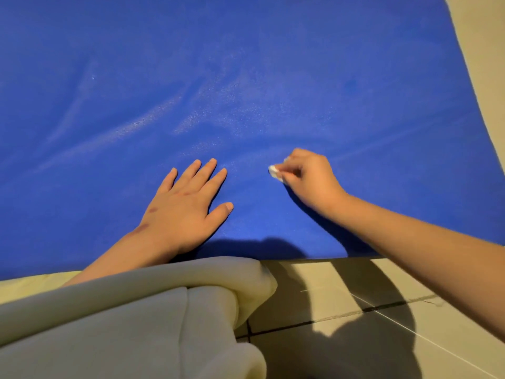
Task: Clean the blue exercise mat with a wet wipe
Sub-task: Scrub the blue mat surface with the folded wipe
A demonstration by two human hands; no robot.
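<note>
Blue mat (246,77) on tiled floor (314,280), right fingers (293,174) pinching wipe (274,172), left fingers (207,172) spread flat

worn: pale grey-beige garment (109,324) | fabric: soft, thick, smooth | detail: one stitched seam (187,310)

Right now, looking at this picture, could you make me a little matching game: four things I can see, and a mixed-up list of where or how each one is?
Things:
1. left hand
2. right hand
3. wet wipe
4. tiled floor

States:
A. small white wad, pinched
B. spread flat on the blue mat
C. pale, crossed by dark shadows
D. curled, gripping something

Pairs: 1-B, 2-D, 3-A, 4-C.
</note>
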